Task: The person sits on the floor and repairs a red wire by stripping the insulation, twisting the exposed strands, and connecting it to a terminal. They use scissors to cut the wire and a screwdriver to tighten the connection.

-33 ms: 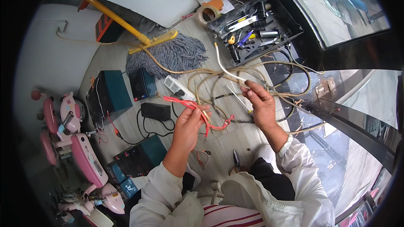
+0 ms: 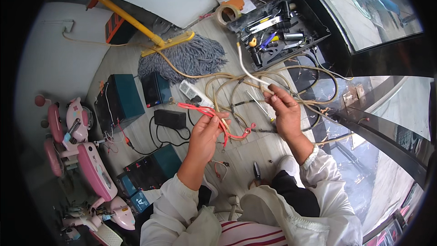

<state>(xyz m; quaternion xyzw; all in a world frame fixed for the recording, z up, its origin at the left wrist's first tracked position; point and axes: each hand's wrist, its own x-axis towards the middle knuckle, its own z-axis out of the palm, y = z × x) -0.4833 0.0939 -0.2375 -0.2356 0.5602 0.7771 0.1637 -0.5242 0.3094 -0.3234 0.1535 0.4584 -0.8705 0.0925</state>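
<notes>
The left hand [image 2: 205, 133] is closed around a bundle of red wires [image 2: 214, 116], fingers curled over it and thumb pressed on top; the strands run up and left from the fist to a loose end and down right to a small looped end just beside the hand. The right hand [image 2: 283, 109] pinches a beige cable [image 2: 248, 70] between thumb and fingertips — the cable rises from the grip in a curve to a free cut end near the tool tray. Both hands are held near each other above the floor, with a tangle of beige cable loops [image 2: 277, 79] spread on the floor under and behind them. A thin screwdriver [image 2: 259, 105] lies on the floor just left of the right hand. Further out, a white power strip [image 2: 193, 92] lies beside the red wires' far end, a black adapter [image 2: 170, 118] with its cord lies to the left, and dark green batteries [image 2: 119, 100] stand beyond it. A grey mop [image 2: 186, 57] with a yellow handle lies near the wall. At the top, a black tool tray [image 2: 314, 16] holds assorted tools — a roll of tape [image 2: 227, 13] lies just left of it. Pink toy scooters [image 2: 77, 141] stand at the far left.
</notes>
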